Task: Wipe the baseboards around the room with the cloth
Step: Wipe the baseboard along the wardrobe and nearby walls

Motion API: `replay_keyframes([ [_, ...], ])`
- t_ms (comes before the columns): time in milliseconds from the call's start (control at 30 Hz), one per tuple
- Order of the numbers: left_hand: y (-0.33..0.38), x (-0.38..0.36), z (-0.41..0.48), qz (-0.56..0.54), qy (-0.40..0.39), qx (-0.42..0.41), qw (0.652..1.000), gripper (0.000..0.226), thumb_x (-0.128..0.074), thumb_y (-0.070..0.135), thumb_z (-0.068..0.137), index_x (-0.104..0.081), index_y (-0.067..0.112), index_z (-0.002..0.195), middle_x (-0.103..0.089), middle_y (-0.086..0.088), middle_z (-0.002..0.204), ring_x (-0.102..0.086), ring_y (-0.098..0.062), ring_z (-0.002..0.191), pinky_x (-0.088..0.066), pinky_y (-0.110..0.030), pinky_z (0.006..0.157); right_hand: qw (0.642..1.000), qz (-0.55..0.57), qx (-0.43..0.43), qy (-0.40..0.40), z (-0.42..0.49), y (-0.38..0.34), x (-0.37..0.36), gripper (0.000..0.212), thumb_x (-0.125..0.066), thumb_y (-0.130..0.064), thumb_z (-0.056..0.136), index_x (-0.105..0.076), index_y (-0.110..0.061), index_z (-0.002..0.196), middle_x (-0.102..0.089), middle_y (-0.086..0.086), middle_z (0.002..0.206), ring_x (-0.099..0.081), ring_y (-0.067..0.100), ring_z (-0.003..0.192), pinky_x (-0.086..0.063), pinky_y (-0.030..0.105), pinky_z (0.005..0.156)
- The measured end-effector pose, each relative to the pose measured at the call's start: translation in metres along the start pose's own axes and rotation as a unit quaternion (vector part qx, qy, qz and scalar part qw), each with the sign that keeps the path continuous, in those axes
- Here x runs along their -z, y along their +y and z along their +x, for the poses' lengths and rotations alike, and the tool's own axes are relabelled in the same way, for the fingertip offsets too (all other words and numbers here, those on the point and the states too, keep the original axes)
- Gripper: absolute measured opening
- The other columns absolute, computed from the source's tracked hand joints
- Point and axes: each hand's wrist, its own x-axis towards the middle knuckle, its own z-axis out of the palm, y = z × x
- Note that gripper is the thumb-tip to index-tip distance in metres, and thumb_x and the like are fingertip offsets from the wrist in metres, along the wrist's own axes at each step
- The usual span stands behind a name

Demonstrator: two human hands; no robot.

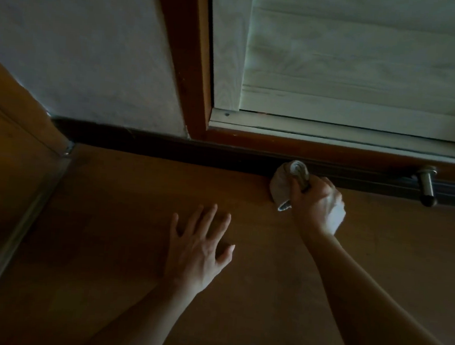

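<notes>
A dark baseboard (141,145) runs along the foot of the white wall and on under the door frame. My right hand (317,204) grips a bunched pale cloth (285,181) and holds it against the baseboard just right of the door post. My left hand (198,247) lies flat on the wooden floor with its fingers spread, below and left of the cloth, holding nothing.
A metal door stop (426,186) juts out from the baseboard to the right of the cloth. A brown door post (187,60) and a pale louvred door (365,60) stand above. A metal floor track (20,227) runs along the left by a wooden panel (7,117).
</notes>
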Motion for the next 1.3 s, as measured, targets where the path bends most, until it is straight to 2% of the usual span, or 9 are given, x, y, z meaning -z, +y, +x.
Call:
replay_keyframes([
  [133,0.004,0.001,0.001,0.007,-0.001,0.001,1.000,0.067,-0.027,0.069,0.092,-0.040,0.038,0.150,-0.036,-0.002,0.160,-0.036,-0.027,0.145,-0.025,-0.066,0.113,0.998,-0.008,0.040,-0.040,0.006,-0.012,-0.001,0.025,-0.065,-0.046,0.089,-0.070,-0.021,0.088,-0.062,-0.004,0.085,-0.057,0.017,0.063,-0.045,0.027,0.053],
  [300,0.005,0.000,0.002,0.017,-0.004,0.000,1.000,0.067,-0.029,0.068,0.092,-0.044,0.036,0.149,-0.038,-0.003,0.158,-0.039,-0.028,0.144,-0.027,-0.067,0.112,1.000,-0.001,-0.003,0.000,0.005,0.007,0.005,0.027,-0.064,-0.044,0.090,-0.067,-0.019,0.080,-0.063,-0.002,0.079,-0.053,0.015,0.057,-0.037,0.023,0.049],
  [467,0.007,0.002,0.002,0.019,-0.006,0.000,1.000,0.067,-0.028,0.067,0.091,-0.046,0.036,0.148,-0.040,-0.004,0.158,-0.041,-0.029,0.142,-0.028,-0.067,0.111,0.998,-0.032,0.053,-0.027,0.010,0.003,0.004,0.029,-0.063,-0.048,0.090,-0.069,-0.021,0.085,-0.063,-0.003,0.084,-0.057,0.018,0.061,-0.043,0.026,0.051],
  [600,0.007,0.002,0.002,0.019,-0.002,0.000,1.000,0.068,-0.027,0.067,0.091,-0.045,0.035,0.148,-0.040,-0.005,0.158,-0.040,-0.030,0.143,-0.029,-0.068,0.110,1.000,-0.008,0.013,-0.007,0.007,0.012,0.006,0.029,-0.062,-0.047,0.090,-0.068,-0.020,0.083,-0.063,-0.003,0.080,-0.055,0.015,0.058,-0.041,0.024,0.049],
  [700,0.006,0.000,0.002,0.015,0.001,0.000,1.000,0.067,-0.027,0.066,0.091,-0.046,0.035,0.148,-0.041,-0.005,0.157,-0.040,-0.030,0.142,-0.028,-0.068,0.110,0.998,-0.012,0.050,-0.032,0.007,-0.002,0.000,0.028,-0.063,-0.045,0.091,-0.069,-0.018,0.086,-0.061,-0.004,0.082,-0.054,0.014,0.060,-0.037,0.022,0.049],
  [933,0.004,-0.004,0.004,0.021,-0.001,-0.007,1.000,0.068,-0.025,0.067,0.093,-0.044,0.034,0.149,-0.039,-0.005,0.158,-0.039,-0.031,0.143,-0.027,-0.069,0.110,1.000,-0.016,0.013,-0.007,0.014,0.027,0.018,0.028,-0.063,-0.045,0.090,-0.067,-0.020,0.080,-0.064,-0.003,0.081,-0.057,0.018,0.061,-0.046,0.028,0.053],
  [1067,0.004,-0.006,0.003,0.021,-0.002,-0.006,1.000,0.068,-0.025,0.067,0.093,-0.041,0.035,0.150,-0.036,-0.005,0.159,-0.034,-0.031,0.145,-0.025,-0.069,0.111,0.998,-0.025,-0.046,0.024,0.014,0.044,0.025,0.032,-0.062,-0.047,0.090,-0.066,-0.019,0.075,-0.059,-0.004,0.075,-0.052,0.014,0.056,-0.030,0.019,0.049],
  [1233,0.005,-0.006,0.002,0.018,0.001,-0.011,1.000,0.066,-0.027,0.066,0.093,-0.042,0.034,0.149,-0.037,-0.006,0.158,-0.035,-0.031,0.144,-0.026,-0.069,0.110,0.999,-0.031,0.028,-0.030,0.018,0.028,0.021,0.025,-0.064,-0.046,0.090,-0.069,-0.022,0.084,-0.053,-0.011,0.081,-0.052,0.012,0.063,-0.027,0.017,0.049],
  [1300,0.004,-0.005,0.002,0.020,0.000,-0.011,1.000,0.066,-0.027,0.066,0.094,-0.042,0.034,0.149,-0.037,-0.006,0.158,-0.036,-0.031,0.143,-0.027,-0.069,0.110,0.998,-0.050,0.023,-0.030,0.022,0.033,0.025,0.028,-0.062,-0.049,0.090,-0.070,-0.023,0.084,-0.057,-0.008,0.081,-0.050,0.013,0.063,-0.028,0.020,0.050],
])
